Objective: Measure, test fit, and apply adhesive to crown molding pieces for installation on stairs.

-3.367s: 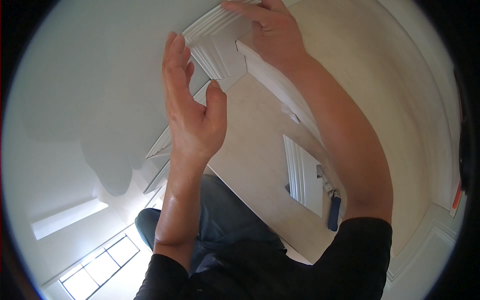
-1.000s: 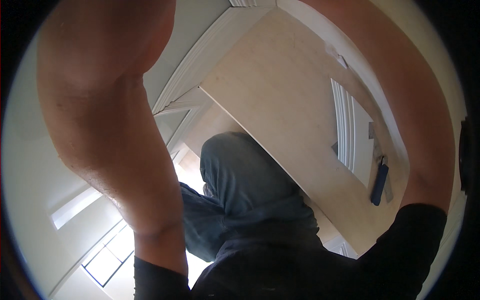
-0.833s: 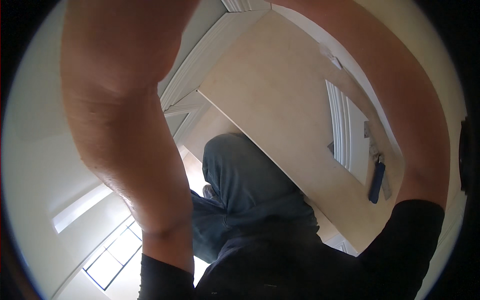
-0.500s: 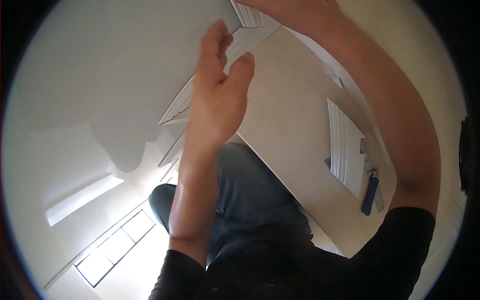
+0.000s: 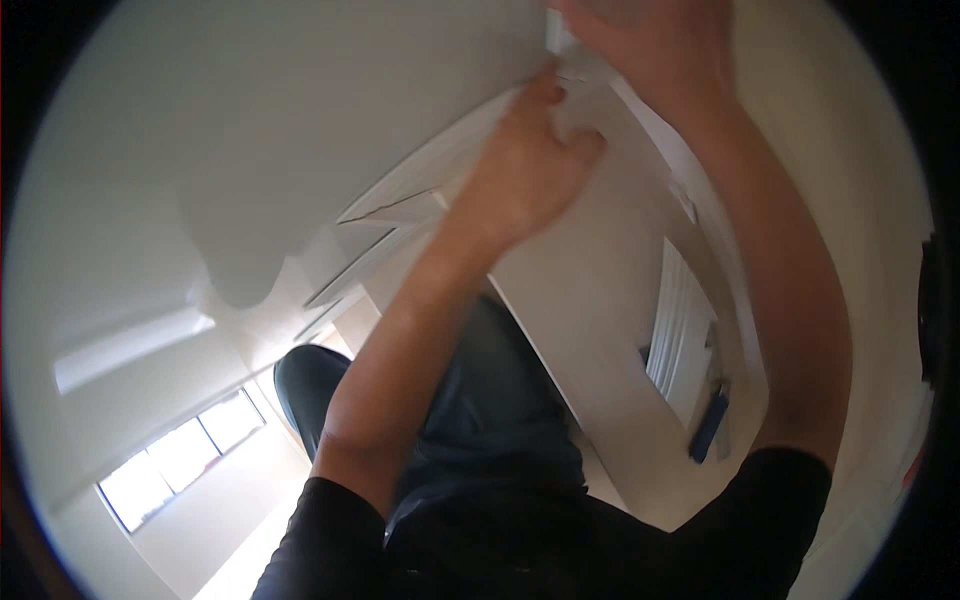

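Observation:
My left hand point(image 5: 540, 165) is raised over a beige board point(image 5: 590, 330), slightly blurred, thumb spread from the forward-pointing fingers; nothing shows in it. Its fingertips come close to the corner where a ribbed white moulding point(image 5: 430, 175) runs along the grey-white wall panel; I cannot tell if they touch it. At the top edge my right hand point(image 5: 655, 45) reaches into the same corner beside a narrow white upright strip point(image 5: 554, 32). Its fingers are blurred and partly cut off, so their grip does not show.
On the board's right side lies a short loose piece of ribbed white moulding point(image 5: 680, 335). Next to it rest a blue-handled tool point(image 5: 709, 425) and a flat metal strip point(image 5: 724, 440). My legs point(image 5: 490, 400) are below the board's edge. A bright window point(image 5: 180, 460) is at lower left.
My left hand has moved right and toward the corner, nearer my right hand. My right hand has shifted slightly right in the picture. The whole view has also tilted a little.

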Motion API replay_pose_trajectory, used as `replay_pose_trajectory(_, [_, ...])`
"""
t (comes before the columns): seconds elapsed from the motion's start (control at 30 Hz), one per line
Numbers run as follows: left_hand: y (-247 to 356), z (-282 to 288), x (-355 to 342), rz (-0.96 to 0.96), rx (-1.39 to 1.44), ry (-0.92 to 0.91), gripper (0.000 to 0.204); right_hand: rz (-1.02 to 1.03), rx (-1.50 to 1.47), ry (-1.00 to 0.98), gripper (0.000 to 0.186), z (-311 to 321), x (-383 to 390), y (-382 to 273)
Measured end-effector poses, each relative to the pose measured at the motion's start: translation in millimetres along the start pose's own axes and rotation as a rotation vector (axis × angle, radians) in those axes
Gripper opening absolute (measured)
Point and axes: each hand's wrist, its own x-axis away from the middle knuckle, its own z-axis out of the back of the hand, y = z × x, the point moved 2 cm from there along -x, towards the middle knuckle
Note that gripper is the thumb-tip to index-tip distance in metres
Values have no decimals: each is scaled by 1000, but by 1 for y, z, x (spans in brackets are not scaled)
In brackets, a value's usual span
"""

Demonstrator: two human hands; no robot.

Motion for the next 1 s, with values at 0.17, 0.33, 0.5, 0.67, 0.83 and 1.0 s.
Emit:
replay_pose_trajectory(0.17, [-27,28,73,-223,26,129,58,-83,-23,16,73,9,-9,-10])
replay_pose_trajectory(0.33, [-127,89,146,115,-141,680,25,-17,-43,-7,82,9,-11,-9])
replay_pose_trajectory(0.5, [-124,113,152,7,-436,692,34,18,-36,7,84,9,-9,-6])
replay_pose_trajectory(0.67, [-121,107,147,61,-396,668,39,-40,-83,-32,84,6,-9,-5])
replay_pose_trajectory(0.83, [-106,111,144,168,-429,640,33,-52,-131,-6,79,2,-3,-3])
replay_pose_trajectory(1.0, [-97,112,149,107,-421,523,49,47,-40,4,79,5,-9,-9])
